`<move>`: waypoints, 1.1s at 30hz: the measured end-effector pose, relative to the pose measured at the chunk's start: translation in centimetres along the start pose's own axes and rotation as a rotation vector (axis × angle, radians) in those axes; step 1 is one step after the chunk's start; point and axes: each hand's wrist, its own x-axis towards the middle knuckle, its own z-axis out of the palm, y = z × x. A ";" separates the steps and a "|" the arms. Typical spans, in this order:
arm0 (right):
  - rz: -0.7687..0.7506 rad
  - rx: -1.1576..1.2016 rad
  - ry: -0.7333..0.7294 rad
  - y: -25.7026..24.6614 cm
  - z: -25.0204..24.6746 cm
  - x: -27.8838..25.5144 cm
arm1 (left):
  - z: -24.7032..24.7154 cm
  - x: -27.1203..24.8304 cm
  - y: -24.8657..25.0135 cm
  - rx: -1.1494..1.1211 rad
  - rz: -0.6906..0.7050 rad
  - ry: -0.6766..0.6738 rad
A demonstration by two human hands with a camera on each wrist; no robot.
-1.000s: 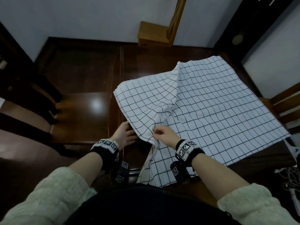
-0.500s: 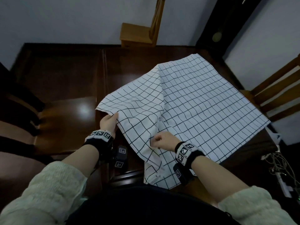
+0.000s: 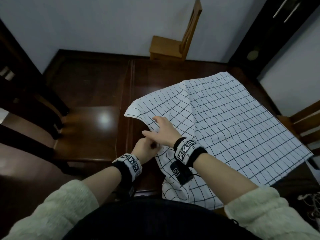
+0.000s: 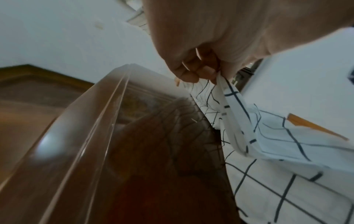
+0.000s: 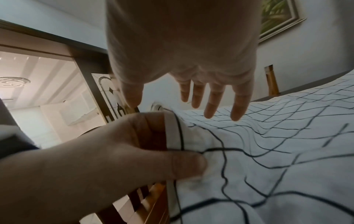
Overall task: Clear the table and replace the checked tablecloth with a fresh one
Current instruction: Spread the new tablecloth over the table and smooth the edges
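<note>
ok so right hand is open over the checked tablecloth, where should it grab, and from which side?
Probably the loose folded-back corner of the checked tablecloth, from above and from the left edge. It lies free on the table. The right hand hovers nearby; the left hand pinches the near edge.

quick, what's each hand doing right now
Left hand: fingers curled, pinching the edge of the checked tablecloth.
Right hand: open, fingers spread over the cloth, holding nothing.

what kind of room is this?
Most likely a home dining room: a dark wooden table partly covered by a checked tablecloth, wooden chairs around it, and a framed picture on the wall.
</note>
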 end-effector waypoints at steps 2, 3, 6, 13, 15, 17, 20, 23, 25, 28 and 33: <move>0.010 -0.037 0.010 0.0 0.3 0.7 | 0.1 -0.2 0.0 0.060 0.112 -0.023; 0.011 -0.035 0.038 0.0 0.3 1.0 | 0.2 -0.2 -0.3 0.086 0.161 -0.022; -0.001 -0.043 0.141 0.1 -0.2 1.9 | 0.4 0.1 -1.1 0.166 0.255 -0.011; 0.029 0.179 0.198 2.0 -0.5 3.6 | -0.4 0.8 -2.3 0.234 0.073 -0.077; 0.068 0.341 0.199 2.7 -0.4 3.7 | -1.0 1.2 -2.2 0.134 -0.107 -0.050; 0.114 0.477 0.184 3.6 -0.1 3.8 | -1.5 1.9 -2.0 -0.008 -0.200 0.023; 0.143 0.592 0.173 4.1 -0.1 3.7 | -1.5 3.6 -1.4 -0.247 -0.228 0.082; 0.144 0.665 0.189 4.3 -0.1 3.9 | -1.3 4.9 -0.3 -0.405 -0.191 0.026; 0.134 0.720 0.179 4.3 -0.3 3.9 | -1.0 5.3 0.4 -0.436 -0.143 0.010; 0.135 0.795 0.181 4.2 -0.6 3.6 | -0.5 5.7 0.7 -0.433 -0.090 0.048; 0.142 0.768 0.222 4.4 -0.9 3.6 | -0.3 6.4 0.4 -0.422 -0.134 0.066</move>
